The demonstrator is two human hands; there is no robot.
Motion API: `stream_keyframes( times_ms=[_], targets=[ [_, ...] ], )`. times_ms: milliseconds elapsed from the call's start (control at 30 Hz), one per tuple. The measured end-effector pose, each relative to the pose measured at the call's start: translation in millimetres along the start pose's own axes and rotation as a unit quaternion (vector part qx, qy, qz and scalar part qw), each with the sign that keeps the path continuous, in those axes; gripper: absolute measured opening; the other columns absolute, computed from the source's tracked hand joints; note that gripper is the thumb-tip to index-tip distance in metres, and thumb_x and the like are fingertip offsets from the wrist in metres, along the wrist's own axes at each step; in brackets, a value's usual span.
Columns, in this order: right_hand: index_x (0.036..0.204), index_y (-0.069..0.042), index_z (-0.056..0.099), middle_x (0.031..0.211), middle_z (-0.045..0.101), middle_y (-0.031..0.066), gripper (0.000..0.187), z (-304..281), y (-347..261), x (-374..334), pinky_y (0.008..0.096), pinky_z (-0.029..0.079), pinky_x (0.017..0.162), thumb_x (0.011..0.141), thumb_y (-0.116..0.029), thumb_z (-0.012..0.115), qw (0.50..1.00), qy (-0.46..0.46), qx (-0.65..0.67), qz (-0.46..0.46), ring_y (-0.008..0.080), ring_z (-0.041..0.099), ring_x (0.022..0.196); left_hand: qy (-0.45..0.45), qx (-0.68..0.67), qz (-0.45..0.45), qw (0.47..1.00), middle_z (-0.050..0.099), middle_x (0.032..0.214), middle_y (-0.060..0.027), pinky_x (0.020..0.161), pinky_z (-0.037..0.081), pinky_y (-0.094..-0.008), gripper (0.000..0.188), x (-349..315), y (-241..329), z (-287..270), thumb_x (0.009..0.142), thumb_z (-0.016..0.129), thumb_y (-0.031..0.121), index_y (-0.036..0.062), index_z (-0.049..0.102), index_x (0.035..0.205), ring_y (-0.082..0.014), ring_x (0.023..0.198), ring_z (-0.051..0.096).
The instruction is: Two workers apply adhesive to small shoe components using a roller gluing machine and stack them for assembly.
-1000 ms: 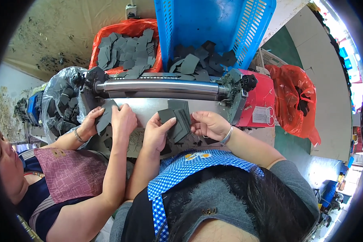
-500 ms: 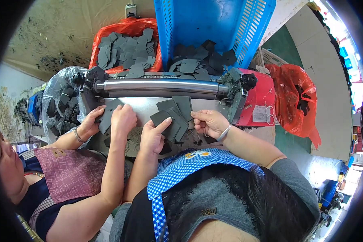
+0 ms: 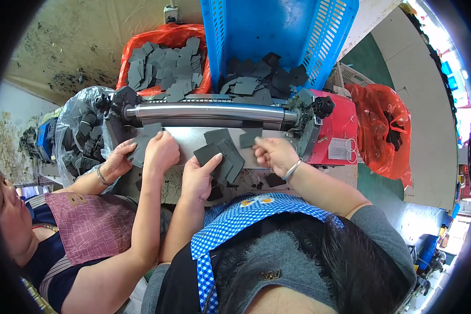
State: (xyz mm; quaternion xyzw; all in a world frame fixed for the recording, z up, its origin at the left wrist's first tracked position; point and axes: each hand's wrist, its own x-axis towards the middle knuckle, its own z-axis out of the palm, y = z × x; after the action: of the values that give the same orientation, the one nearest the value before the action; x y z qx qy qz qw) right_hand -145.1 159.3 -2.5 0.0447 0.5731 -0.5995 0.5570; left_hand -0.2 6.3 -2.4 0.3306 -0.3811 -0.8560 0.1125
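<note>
My left hand [image 3: 197, 177] is closed on a fanned stack of dark grey square sheets [image 3: 226, 158], its thumb pressing on the front one. In my right hand [image 3: 278, 157] a single dark grey sheet [image 3: 250, 138] is pinched by its near edge, apart from the stack. That sheet lies over the pale metal feed plate [image 3: 186, 137], close to the shiny roller [image 3: 209, 111] of a machine. At my left, a co-worker's hands [image 3: 159, 152] hold similar grey sheets [image 3: 141, 145] at the same plate.
Behind the roller stand a red bag-lined container [image 3: 124, 65] and a blue crate [image 3: 282, 31], both with grey pieces inside. A clear plastic bag [image 3: 65, 125] of dark pieces is on the left. Right of the red machine housing [image 3: 332, 125] hangs a red bag [image 3: 384, 131].
My right hand has drawn one sheet away from the stack, rightward and up to the roller. My left hand stays almost still. The co-worker's sheet has moved slightly right.
</note>
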Motion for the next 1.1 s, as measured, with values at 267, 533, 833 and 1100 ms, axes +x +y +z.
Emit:
stream_keyframes(
  times_ms=[267,533,833,1100],
  targets=[
    [0.091,-0.003,0.056,0.072,0.057,-0.0004,0.022,14,1,-8,0.0161,0.04,0.044,0.079,-0.018,0.067,0.996,-0.077,-0.038,-0.004,0.0052,0.053,0.054,-0.075,-0.063,-0.071,0.993,0.062,0.095,-0.0108,0.075,0.05,-0.0293,0.022,-3,-2,-3,0.079,0.062,0.002,-0.0013,0.057,0.1,-0.0175,0.085,0.061],
    [0.087,-0.005,0.056,0.074,0.06,0.0028,0.024,-11,3,9,0.0206,0.046,0.046,0.081,-0.026,0.065,0.995,0.046,0.07,0.047,0.008,0.057,0.056,-0.034,-0.027,-0.054,0.998,0.063,0.093,-0.0101,0.071,0.05,-0.029,0.02,-2,3,-5,0.079,0.062,0.001,-0.0013,0.057,0.098,-0.0172,0.081,0.061],
    [0.079,-0.004,0.056,0.061,0.052,-0.0018,0.014,8,3,-1,0.0172,0.034,0.041,0.083,-0.017,0.062,0.993,-0.095,-0.071,0.001,0.0051,0.047,0.048,-0.071,-0.022,-0.046,0.996,0.062,0.095,-0.0098,0.073,0.05,-0.0291,0.023,-5,0,-2,0.079,0.061,0.0,-0.0014,0.055,0.101,-0.0167,0.083,0.061],
    [0.078,-0.005,0.052,0.064,0.054,0.002,0.022,6,-11,3,0.0187,0.038,0.042,0.086,-0.026,0.057,0.99,0.119,0.061,-0.046,0.0079,0.051,0.05,-0.001,-0.047,-0.031,0.998,0.061,0.096,-0.0102,0.073,0.05,-0.0281,0.024,-6,2,-1,0.078,0.062,-0.001,-0.0019,0.054,0.101,-0.0173,0.082,0.061]
  ],
)
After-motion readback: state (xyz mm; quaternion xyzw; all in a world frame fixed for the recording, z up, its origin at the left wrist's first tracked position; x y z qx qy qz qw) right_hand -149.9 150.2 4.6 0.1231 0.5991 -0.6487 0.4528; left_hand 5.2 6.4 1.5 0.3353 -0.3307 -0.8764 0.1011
